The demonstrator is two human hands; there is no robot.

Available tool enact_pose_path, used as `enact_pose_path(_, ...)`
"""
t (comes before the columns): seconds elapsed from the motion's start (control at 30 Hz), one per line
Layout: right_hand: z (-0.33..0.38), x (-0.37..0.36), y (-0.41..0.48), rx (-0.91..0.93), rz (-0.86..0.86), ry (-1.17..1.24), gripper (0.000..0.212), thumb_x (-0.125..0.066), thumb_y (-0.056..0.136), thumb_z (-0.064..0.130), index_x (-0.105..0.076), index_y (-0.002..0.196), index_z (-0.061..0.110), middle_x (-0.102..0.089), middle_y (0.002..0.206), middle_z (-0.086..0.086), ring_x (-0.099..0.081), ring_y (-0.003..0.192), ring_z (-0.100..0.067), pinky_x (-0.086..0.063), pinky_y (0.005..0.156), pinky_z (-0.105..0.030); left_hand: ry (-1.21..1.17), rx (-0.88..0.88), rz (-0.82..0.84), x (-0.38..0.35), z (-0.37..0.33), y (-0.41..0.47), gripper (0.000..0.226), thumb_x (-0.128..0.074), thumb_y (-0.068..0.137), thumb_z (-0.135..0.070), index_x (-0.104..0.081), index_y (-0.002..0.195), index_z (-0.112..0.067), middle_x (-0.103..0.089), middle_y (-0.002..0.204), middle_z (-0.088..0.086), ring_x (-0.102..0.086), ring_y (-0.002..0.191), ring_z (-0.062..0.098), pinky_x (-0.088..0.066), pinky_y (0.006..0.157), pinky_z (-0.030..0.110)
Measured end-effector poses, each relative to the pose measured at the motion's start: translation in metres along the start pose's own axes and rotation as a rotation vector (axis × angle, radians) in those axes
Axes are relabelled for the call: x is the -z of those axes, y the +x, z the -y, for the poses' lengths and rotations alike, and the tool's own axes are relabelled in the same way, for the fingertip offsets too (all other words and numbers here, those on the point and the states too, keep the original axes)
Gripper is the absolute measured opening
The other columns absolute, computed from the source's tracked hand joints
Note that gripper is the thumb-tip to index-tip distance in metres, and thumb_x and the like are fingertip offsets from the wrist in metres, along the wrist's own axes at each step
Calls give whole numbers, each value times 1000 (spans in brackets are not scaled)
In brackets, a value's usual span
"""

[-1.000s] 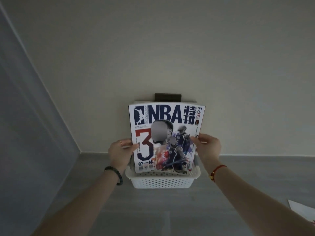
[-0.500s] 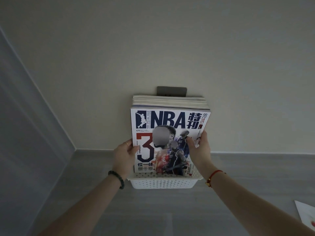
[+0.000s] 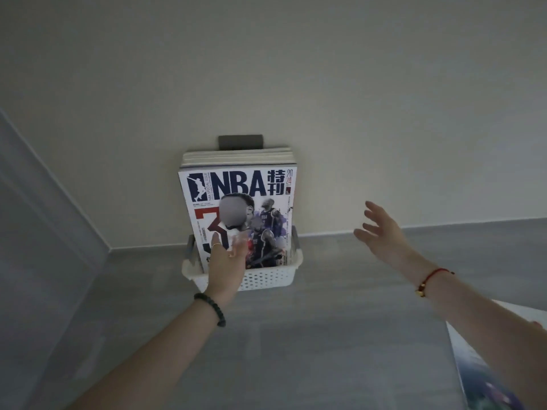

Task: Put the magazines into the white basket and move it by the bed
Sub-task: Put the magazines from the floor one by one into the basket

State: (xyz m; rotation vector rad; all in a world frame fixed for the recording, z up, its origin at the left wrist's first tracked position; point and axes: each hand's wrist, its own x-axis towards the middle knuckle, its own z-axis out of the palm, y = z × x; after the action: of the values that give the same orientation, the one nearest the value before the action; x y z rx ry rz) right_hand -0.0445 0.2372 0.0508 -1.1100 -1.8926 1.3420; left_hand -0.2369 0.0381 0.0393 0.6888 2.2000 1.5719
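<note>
Now, in the head view, neither hand pinches the side edges of the front magazine (image 3: 239,202) as both did half a second ago. The left hand (image 3: 226,261) lies with fingers straight over the lower cover; blur hides whether it makes contact. The right hand (image 3: 381,235) is spread wide, holds nothing, and is well clear to the stack's right. Ahead of the left hand, the magazines stand upright in the white basket (image 3: 266,279), leaning on the wall (image 3: 355,113). Below the right forearm lies what appears to be a loose magazine (image 3: 485,377), so loading looks unfinished.
</note>
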Motion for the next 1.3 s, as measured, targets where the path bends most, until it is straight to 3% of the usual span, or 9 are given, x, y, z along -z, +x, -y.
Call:
enact_pose_path(0.1, -22, 63, -22, -76, -49, 35, 61, -56, 84, 1, -30, 137, 18, -34, 143, -13, -43, 123, -29, -40, 82, -34, -40, -7, 177, -43, -11, -27, 34, -49, 90, -21, -43, 123, -10, -54, 113, -5, -56, 103, 9, -40, 84, 17)
enact_pose_path(0.23, -60, 145, -62, -208, -161, 98, 58, -53, 83, -7, -33, 135, 9, -35, 140, -20, -45, 119, -33, -41, 78, -30, 0, 118, 383, -117, -12, -64, 54, -48, 89, -30, -33, 133, -1, -40, 141, 8, -40, 128, 24, -31, 107, 36)
enact_pose_path(0.43, -138, 228, -120, -454, -301, 19, 48, -53, 86, 2, -37, 131, 4, -40, 137, -22, -48, 109, -30, -46, 58, -14, -76, 373, 621, -233, -9, -138, 56, -48, 90, -28, -27, 138, -7, -39, 141, 10, -42, 125, 24, -35, 100, 34)
enact_pose_path(0.53, -176, 250, -139, -569, -316, -126, 49, -54, 87, 7, -36, 132, 2, -40, 137, -24, -43, 120, -37, -44, 81, -34, -82, 433, 705, -275, -7, -166, 52, -46, 91, -31, -31, 135, -7, -38, 141, 13, -41, 125, 26, -34, 105, 37)
enact_pose_path(0.63, -203, 260, -154, -622, -333, -269, 38, -53, 87, 7, -43, 123, 1, -54, 120, -24, -59, 96, -39, -51, 72, -41, -68, 436, 740, -304, -2, -188, 32, -46, 89, -35, -47, 109, -11, -52, 121, 10, -52, 104, 20, -43, 89, 33)
enact_pose_path(0.73, -219, 261, -160, -573, -324, -303, 25, -52, 84, 5, -52, 109, 9, -62, 108, -17, -60, 62, -25, -48, 43, -17, -126, 432, 664, -326, -3, -198, 16, -49, 87, -28, -54, 81, -14, -65, 96, 6, -61, 89, 19, -51, 78, 35)
enact_pose_path(0.87, -227, 254, -157, -597, -431, -85, 40, -55, 82, 1, -49, 121, 7, -56, 123, -14, -53, 108, -29, -43, 77, -30, -84, 459, 612, -340, -7, -198, 20, -45, 90, -26, -60, 82, -16, -64, 107, 23, -58, 75, 18, -49, 64, 30)
enact_pose_path(1.07, -226, 260, -152, -684, -408, 47, 51, -57, 83, 4, -36, 130, 5, -51, 129, -16, -49, 118, -31, -43, 94, -43, -136, 452, 695, -343, -6, -213, 19, -42, 93, -14, -56, 105, -22, -58, 124, 5, -51, 116, 23, -48, 86, 31)
enact_pose_path(1.3, -180, 227, -128, -547, -169, 207, 27, -48, 90, 31, -49, 110, 13, -61, 100, -11, -43, 45, -15, -36, 35, -23, -374, 285, 599, -286, -37, -170, 13, -55, 85, -9, -64, 89, -16, -75, 82, -6, -70, 78, 12, -56, 63, 23)
